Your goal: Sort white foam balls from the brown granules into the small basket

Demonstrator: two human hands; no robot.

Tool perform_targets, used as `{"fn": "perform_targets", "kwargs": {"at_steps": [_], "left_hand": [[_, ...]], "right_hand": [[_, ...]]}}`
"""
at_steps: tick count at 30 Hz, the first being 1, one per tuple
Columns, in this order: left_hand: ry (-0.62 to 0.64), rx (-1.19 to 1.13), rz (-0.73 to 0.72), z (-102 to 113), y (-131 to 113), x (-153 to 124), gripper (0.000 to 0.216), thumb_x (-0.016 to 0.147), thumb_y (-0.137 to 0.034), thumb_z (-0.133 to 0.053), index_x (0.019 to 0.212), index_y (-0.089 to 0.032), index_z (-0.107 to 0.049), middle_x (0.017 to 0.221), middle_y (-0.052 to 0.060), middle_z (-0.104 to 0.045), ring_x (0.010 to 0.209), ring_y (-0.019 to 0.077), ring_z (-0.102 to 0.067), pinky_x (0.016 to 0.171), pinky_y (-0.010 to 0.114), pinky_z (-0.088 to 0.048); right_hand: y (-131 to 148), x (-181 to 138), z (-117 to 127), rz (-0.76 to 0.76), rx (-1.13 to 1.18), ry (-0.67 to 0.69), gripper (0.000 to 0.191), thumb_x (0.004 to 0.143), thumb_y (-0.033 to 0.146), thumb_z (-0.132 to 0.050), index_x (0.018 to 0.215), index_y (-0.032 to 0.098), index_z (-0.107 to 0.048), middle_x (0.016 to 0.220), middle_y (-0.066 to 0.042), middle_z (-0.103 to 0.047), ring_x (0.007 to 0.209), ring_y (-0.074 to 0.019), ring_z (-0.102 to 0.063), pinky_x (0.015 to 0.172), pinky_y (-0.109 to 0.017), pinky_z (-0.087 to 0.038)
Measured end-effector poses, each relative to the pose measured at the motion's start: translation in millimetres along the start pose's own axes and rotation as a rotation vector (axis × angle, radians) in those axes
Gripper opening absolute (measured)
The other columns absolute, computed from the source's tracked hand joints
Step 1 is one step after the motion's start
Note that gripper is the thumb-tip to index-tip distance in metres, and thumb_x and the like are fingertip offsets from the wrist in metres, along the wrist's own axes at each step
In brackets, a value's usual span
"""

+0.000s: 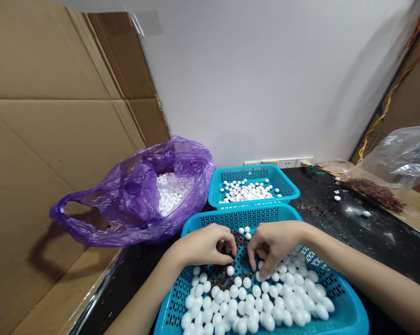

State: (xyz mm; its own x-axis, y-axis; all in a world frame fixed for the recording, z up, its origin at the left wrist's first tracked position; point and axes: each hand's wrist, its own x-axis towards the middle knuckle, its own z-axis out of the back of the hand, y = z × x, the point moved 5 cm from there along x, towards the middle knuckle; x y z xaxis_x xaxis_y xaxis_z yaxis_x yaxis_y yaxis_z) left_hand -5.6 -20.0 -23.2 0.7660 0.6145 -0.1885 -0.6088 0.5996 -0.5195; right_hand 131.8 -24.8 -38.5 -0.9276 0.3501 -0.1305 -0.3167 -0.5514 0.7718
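Blue baskets: 2
Purple bag: 1
White balls: uncountable; pile along near edge of front basket, nearer than hands
Left hand: half-curled, can't tell grasp
Right hand: fingers bent down, can't tell grasp

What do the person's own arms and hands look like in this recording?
The left hand and right hand are ungloved. The left forearm and right forearm are slim and bare, with no sleeve, watch, bracelet or marking visible. Some fingers are partly hidden, so rings can't be ruled out.
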Motion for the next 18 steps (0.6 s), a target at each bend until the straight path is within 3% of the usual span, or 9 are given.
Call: {"fn": "perform_targets", "kwargs": {"at_steps": [6,14,18], "left_hand": [[-0.013,0.008,-0.014,1,-2,-1,0.009,0.079,-0.024,-0.059,0.077,-0.018,-0.065,0.077,0.0,-0.061,0.067,0.0126,-0.054,0.059,0.021,-0.04],[-0.182,-0.017,0.004,10,-4,-2,0.013,0.087,-0.027,-0.047,0.086,-0.019,-0.057,0.082,0.001,-0.061,0.076,0.0161,-0.055,0.067,0.026,-0.041],[-0.331,-0.054,-0.015,19,-7,-2,0.013,0.089,-0.029,-0.044,0.087,-0.02,-0.054,0.086,0.001,-0.058,0.078,0.0159,-0.054,0.072,0.028,-0.041]], "right_hand": [[1,1,3,0.009,0.044,-0.044,0.01,0.076,0.023,-0.073,0.081,0.018,-0.067,0.055,0.007,-0.052,0.049,-0.0085,-0.049,0.047,-0.018,-0.035],[2,-1,18,0.048,0.057,-0.327,0.009,0.076,0.015,-0.066,0.083,0.019,-0.061,0.078,0.001,-0.063,0.063,-0.0122,-0.056,0.054,-0.021,-0.042],[-5,-3,29,0.066,0.143,-0.55,0.007,0.078,0.019,-0.065,0.083,0.02,-0.06,0.081,0.0,-0.063,0.065,-0.0135,-0.057,0.057,-0.023,-0.045]]}}
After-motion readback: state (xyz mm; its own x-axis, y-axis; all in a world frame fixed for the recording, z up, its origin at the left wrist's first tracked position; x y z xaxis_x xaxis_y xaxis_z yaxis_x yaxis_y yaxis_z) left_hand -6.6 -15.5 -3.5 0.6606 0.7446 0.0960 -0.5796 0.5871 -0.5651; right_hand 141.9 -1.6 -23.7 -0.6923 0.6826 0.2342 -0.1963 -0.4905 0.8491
